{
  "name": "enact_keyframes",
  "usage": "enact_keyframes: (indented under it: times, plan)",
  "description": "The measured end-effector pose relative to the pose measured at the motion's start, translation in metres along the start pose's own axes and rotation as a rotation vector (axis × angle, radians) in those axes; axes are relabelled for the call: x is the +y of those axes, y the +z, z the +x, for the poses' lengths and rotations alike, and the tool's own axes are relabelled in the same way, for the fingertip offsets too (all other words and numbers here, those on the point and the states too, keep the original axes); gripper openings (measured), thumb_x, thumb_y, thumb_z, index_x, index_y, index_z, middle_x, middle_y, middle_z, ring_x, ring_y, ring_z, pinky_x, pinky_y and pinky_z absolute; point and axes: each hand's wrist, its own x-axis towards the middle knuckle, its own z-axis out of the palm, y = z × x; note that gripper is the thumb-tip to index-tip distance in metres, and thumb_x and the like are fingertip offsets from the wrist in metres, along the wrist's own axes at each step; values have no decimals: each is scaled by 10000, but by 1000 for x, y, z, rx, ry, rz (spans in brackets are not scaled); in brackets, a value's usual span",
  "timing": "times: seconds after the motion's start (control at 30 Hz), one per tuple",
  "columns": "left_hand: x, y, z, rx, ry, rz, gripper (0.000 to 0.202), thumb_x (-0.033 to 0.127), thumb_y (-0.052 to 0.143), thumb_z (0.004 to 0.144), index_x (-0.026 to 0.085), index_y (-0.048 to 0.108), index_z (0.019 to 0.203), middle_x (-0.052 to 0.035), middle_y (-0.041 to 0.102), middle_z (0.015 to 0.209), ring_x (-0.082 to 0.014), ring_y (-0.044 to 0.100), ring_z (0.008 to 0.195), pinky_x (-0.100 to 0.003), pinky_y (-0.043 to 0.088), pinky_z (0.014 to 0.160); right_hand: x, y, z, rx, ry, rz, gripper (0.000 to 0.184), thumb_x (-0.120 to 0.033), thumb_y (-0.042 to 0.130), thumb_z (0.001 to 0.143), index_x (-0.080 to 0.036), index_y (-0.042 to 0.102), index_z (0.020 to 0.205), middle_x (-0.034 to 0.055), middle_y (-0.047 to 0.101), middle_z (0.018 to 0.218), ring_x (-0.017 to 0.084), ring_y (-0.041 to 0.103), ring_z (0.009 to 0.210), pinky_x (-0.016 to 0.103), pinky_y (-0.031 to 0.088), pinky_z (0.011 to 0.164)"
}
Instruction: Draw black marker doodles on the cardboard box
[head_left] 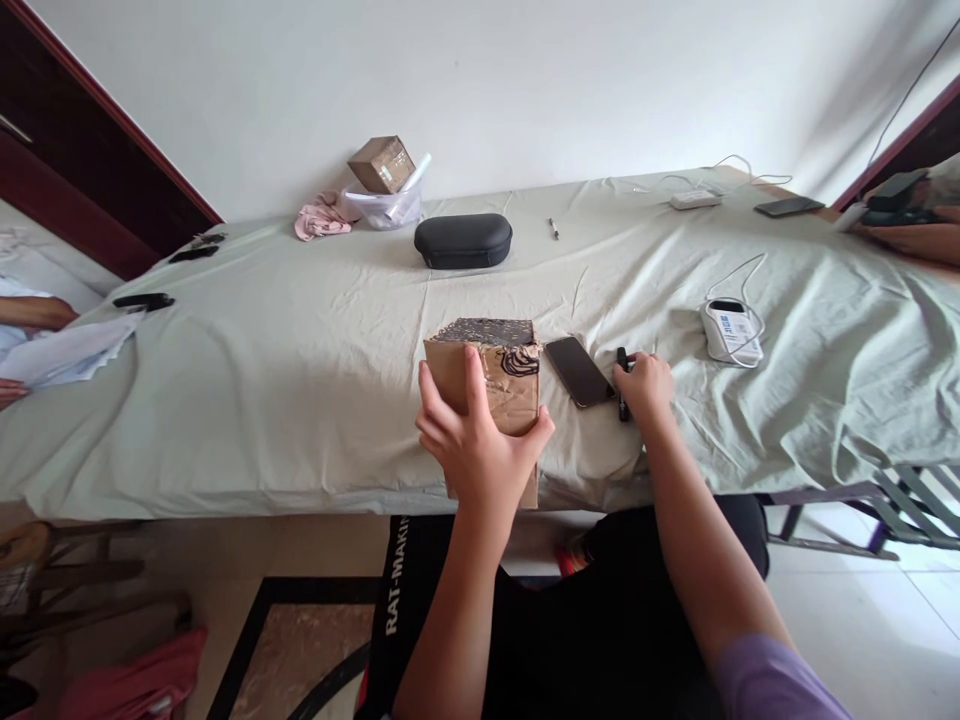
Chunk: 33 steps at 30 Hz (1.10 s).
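My left hand (480, 450) grips a small brown cardboard box (517, 395) near the table's front edge, fingers spread over its near side and thumb at its right edge. Dark scribbling covers much of the box's upper face, and curved black lines mark the side towards me. To the right, my right hand (649, 385) has its fingers closed on a black marker pen (622, 405) at the tabletop; part of the pen is behind the fingers. Between the box and the pen lies a dark smartphone (580, 372).
A pale green cloth (300, 380) covers the table. Farther back are a black zip case (463, 242), a plastic tub (386, 208) with another cardboard box (381, 165), and a pen (553, 229). A white corded device (731, 332) sits right. Another person's arm (34, 312) and papers (71, 350) are left.
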Motion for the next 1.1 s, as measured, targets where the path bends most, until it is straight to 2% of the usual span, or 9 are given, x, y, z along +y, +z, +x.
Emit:
enact_keyframes:
  times: [0.07,0.17,0.33,0.5,0.57,0.73,0.83,0.97,1.1]
  plan:
    - [-1,0,0,4,7,-2,1043,517,796,717,204,410,1634,-260,264,1664,-481,472,1355,-587,434,1075,3,1,3,14,16,114,382,-287,568,888,-83,744,1159,215,699,1136,364,646,1130,453,487,990]
    - [-4,2,-1,12,31,-11,1048,530,785,728,201,394,1642,-264,255,1662,-479,479,1342,-592,432,1072,10,-4,2,21,35,505,334,-336,593,821,-131,712,1055,113,686,964,278,679,912,396,526,862]
    - [-5,4,-1,26,45,-5,1044,534,779,733,198,392,1643,-268,264,1651,-473,497,1310,-591,434,1066,15,-23,-13,-30,43,1226,477,-469,707,699,-241,550,1087,-47,535,880,117,585,607,265,480,576]
    - [-5,4,-1,32,40,-9,1036,531,775,735,193,399,1639,-269,265,1653,-469,497,1316,-589,429,1076,10,-43,-23,-42,-41,1572,406,-406,712,668,-251,519,990,-41,522,854,88,492,563,238,424,526]
    - [-5,3,-2,32,43,-8,1036,535,774,739,194,395,1641,-269,262,1654,-471,496,1317,-591,426,1078,7,-48,-24,-4,-68,1633,389,-479,723,672,-237,529,907,-15,528,842,108,497,599,244,417,524]
    - [-7,3,-2,30,60,-20,1034,530,776,742,187,393,1638,-273,248,1656,-478,471,1359,-590,415,1096,4,-47,-28,2,-111,1586,571,-773,652,744,-221,515,704,9,468,674,141,450,584,237,299,458]
    - [-7,4,-2,58,76,-27,1028,533,776,736,182,405,1629,-279,260,1644,-483,473,1352,-598,413,1092,8,-44,-32,54,-104,1492,469,-615,670,786,-217,485,622,-8,431,583,121,403,511,229,255,443]
    - [-6,4,-2,61,69,-34,1032,536,787,725,194,412,1624,-274,264,1643,-481,489,1334,-601,419,1086,12,-45,-29,81,-70,1255,309,-438,543,841,-205,558,638,-27,410,516,110,336,425,246,241,442]
    - [-2,1,-2,34,33,-37,1039,521,814,706,200,425,1615,-267,264,1651,-496,468,1367,-607,406,1109,10,-38,-15,127,-66,706,318,-454,521,884,-203,591,700,25,532,628,181,502,623,300,407,620]
